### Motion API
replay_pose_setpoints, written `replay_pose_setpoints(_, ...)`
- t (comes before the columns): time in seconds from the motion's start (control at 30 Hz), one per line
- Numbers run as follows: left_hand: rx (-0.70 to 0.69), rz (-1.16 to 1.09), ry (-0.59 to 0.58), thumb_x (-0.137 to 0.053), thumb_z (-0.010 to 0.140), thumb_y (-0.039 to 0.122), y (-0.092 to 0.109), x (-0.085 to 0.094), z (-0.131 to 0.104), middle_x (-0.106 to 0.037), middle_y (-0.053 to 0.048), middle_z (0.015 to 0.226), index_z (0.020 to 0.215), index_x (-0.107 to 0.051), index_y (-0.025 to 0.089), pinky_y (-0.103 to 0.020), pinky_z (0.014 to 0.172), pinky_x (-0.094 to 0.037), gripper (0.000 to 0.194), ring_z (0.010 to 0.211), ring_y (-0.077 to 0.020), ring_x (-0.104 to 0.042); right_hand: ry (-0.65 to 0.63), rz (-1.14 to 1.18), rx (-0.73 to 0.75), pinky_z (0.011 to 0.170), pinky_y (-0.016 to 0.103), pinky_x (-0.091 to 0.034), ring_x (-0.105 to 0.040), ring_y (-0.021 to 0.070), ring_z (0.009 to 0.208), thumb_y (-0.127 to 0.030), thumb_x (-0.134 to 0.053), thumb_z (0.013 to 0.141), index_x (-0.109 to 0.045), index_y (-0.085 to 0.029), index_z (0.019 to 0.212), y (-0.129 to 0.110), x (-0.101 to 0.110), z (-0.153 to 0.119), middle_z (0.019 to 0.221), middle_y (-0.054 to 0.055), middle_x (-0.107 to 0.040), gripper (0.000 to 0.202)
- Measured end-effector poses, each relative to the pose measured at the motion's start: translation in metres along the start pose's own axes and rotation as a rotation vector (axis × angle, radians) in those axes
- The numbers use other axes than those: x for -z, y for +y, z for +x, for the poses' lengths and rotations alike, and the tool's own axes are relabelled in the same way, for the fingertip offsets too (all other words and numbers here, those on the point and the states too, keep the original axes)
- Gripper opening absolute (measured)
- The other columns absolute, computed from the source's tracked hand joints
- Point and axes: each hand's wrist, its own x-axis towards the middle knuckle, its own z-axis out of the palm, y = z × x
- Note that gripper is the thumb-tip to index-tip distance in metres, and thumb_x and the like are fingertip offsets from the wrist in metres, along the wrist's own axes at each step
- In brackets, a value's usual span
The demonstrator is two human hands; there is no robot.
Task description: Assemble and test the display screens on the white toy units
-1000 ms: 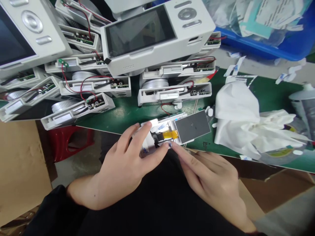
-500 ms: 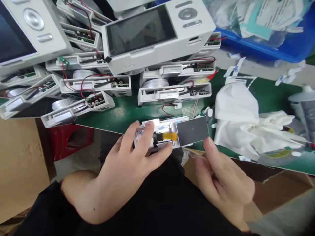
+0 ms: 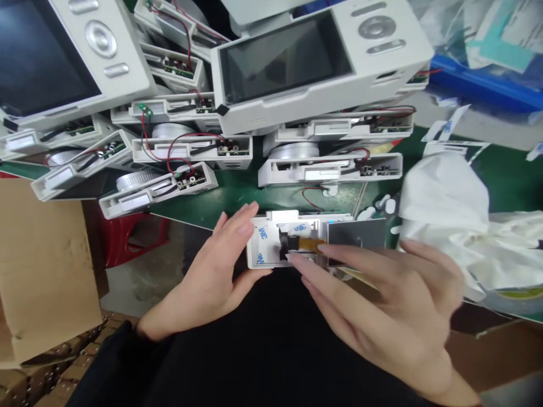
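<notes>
A white camera body [image 3: 266,240] lies at the green table's near edge, its back exposed with 3M-printed adhesive patches on it. An orange ribbon cable [image 3: 309,243] with a black end joins it to a small dark screen panel [image 3: 356,230] folded out to the right. My left hand [image 3: 216,268] grips the body's left end, fingers along the side and thumb at the lower edge. Over the cable and the panel's lower part reaches my right hand [image 3: 382,299], fingers extended and apart. Its fingertips are at the cable and the black end; whether they press cannot be told.
Several opened white cameras [image 3: 331,169] with red and black wires stand behind. A larger white camera with a screen [image 3: 288,56] rests on top of some. White cloth [image 3: 443,186] lies right, a blue tray [image 3: 479,82] behind it. A red stool [image 3: 131,237] is below left.
My left hand has slid from the top of the camera body to its left end, uncovering the adhesive patches. My right hand has moved left from the panel's corner to the cable, fingers stretched out.
</notes>
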Motion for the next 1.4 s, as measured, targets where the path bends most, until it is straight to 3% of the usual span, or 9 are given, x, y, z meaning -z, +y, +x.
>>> replay_pose_setpoints(0.1, 0.037, -0.081, 0.021, -0.068, 0.103, 0.021, 0.001, -0.002, -0.001, -0.060, -0.022, 0.159, 0.174, -0.002, 0.028, -0.052, 0.125, -0.049, 0.097, 0.153, -0.0252, -0.055, -0.013, -0.182, 0.138, 0.115, 0.057, -0.034, -0.066, 0.0282, 0.101, -0.019, -0.068, 0.102, -0.073, -0.032, 0.133, -0.006, -0.009, 0.016, 0.120, 0.008, -0.076, 0.034)
replay_pose_setpoints(0.2, 0.052, -0.109, 0.012, -0.064, 0.106, 0.024, -0.002, 0.000, 0.002, -0.064, -0.015, 0.156, 0.173, 0.000, 0.035, -0.053, 0.123, -0.051, 0.094, 0.147, -0.0244, -0.062, -0.045, -0.208, 0.180, 0.124, 0.057, -0.029, -0.062, 0.0277, 0.108, -0.034, -0.063, 0.107, -0.071, -0.031, 0.135, -0.007, -0.015, 0.028, 0.130, 0.008, -0.074, 0.029)
replay_pose_setpoints(0.4, 0.054, -0.152, -0.024, -0.062, 0.108, 0.028, -0.013, 0.000, 0.008, -0.070, -0.013, 0.148, 0.174, -0.003, 0.027, -0.046, 0.125, -0.051, 0.089, 0.142, -0.0219, -0.066, -0.119, -0.248, 0.156, 0.117, 0.063, -0.031, -0.060, 0.0318, 0.104, -0.038, -0.065, 0.105, -0.069, -0.032, 0.138, -0.006, -0.010, 0.034, 0.137, 0.013, -0.066, 0.034)
replay_pose_setpoints(0.5, 0.043, -0.211, -0.039, -0.061, 0.108, 0.032, -0.017, 0.000, 0.011, -0.071, -0.014, 0.147, 0.172, -0.017, 0.023, -0.047, 0.124, -0.052, 0.078, 0.142, -0.0237, -0.066, -0.151, -0.326, 0.162, 0.116, 0.061, -0.033, -0.060, 0.0315, 0.104, -0.043, -0.056, 0.109, -0.065, -0.034, 0.144, -0.005, -0.005, 0.035, 0.138, 0.013, -0.064, 0.038)
replay_pose_setpoints(0.7, 0.041, -0.220, -0.086, -0.069, 0.103, 0.030, -0.021, 0.003, 0.013, -0.071, -0.019, 0.145, 0.151, -0.046, 0.011, -0.038, 0.126, -0.049, 0.056, 0.145, -0.0228, -0.063, -0.176, -0.325, 0.172, 0.113, 0.053, -0.035, -0.061, 0.0276, 0.098, -0.040, -0.054, 0.110, -0.066, -0.035, 0.139, -0.002, -0.003, 0.037, 0.125, 0.010, -0.067, 0.031)
replay_pose_setpoints(0.83, 0.009, -0.229, -0.076, -0.067, 0.104, 0.030, -0.024, 0.002, 0.013, -0.071, -0.019, 0.144, 0.149, -0.049, 0.009, -0.036, 0.127, -0.049, 0.053, 0.145, -0.0224, -0.063, -0.088, -0.337, 0.167, 0.118, 0.050, -0.032, -0.061, 0.0230, 0.092, -0.040, -0.053, 0.111, -0.073, -0.036, 0.128, -0.009, -0.004, 0.040, 0.121, 0.006, -0.069, 0.026)
replay_pose_setpoints(1.03, -0.007, -0.219, -0.062, -0.061, 0.107, 0.033, -0.026, 0.000, 0.014, -0.072, -0.018, 0.142, 0.146, -0.051, 0.008, -0.034, 0.125, -0.049, 0.047, 0.142, -0.0218, -0.065, -0.112, -0.385, 0.139, 0.114, 0.055, -0.036, -0.064, 0.0259, 0.096, -0.037, -0.058, 0.110, -0.074, -0.032, 0.126, -0.016, -0.002, 0.046, 0.116, 0.008, -0.074, 0.023)
replay_pose_setpoints(1.2, -0.010, -0.219, -0.056, -0.060, 0.108, 0.031, -0.027, 0.000, 0.015, -0.072, -0.016, 0.144, 0.146, -0.051, 0.009, -0.032, 0.126, -0.048, 0.046, 0.143, -0.0207, -0.064, -0.171, -0.408, 0.230, 0.117, 0.051, -0.035, -0.063, 0.0226, 0.092, -0.039, -0.058, 0.110, -0.073, -0.031, 0.129, -0.016, 0.002, 0.045, 0.113, 0.006, -0.076, 0.026)
replay_pose_setpoints(1.4, -0.012, -0.235, -0.066, -0.061, 0.108, 0.030, -0.028, 0.000, 0.014, -0.071, -0.015, 0.145, 0.148, -0.050, 0.009, -0.032, 0.126, -0.048, 0.047, 0.145, -0.0195, -0.063, -0.148, -0.368, 0.142, 0.113, 0.053, -0.035, -0.060, 0.0259, 0.092, -0.036, -0.055, 0.111, -0.072, -0.032, 0.126, -0.021, -0.001, 0.045, 0.113, 0.008, -0.074, 0.023)
